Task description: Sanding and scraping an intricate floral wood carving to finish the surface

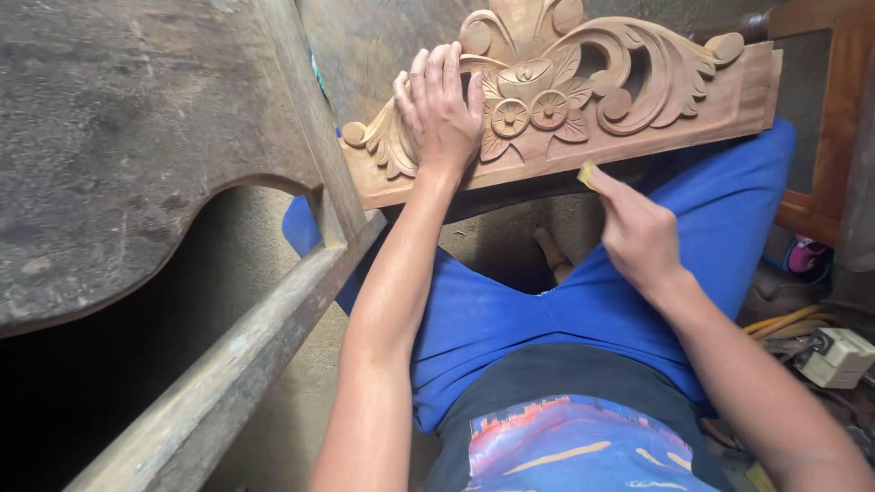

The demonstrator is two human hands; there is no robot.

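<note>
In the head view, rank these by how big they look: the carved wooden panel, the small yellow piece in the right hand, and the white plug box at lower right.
1. carved wooden panel, largest.
2. white plug box.
3. small yellow piece, mostly hidden by the right hand.

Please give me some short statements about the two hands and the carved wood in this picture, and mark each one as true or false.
1. The left hand lies flat on the carved wooden panel. True.
2. The right hand is empty. False: its fingers pinch a small yellow piece against the panel's lower edge.
3. The panel rests across legs in blue shorts. True.
4. The carving shows only straight lines. False: it shows flowers and scrolls.
</note>
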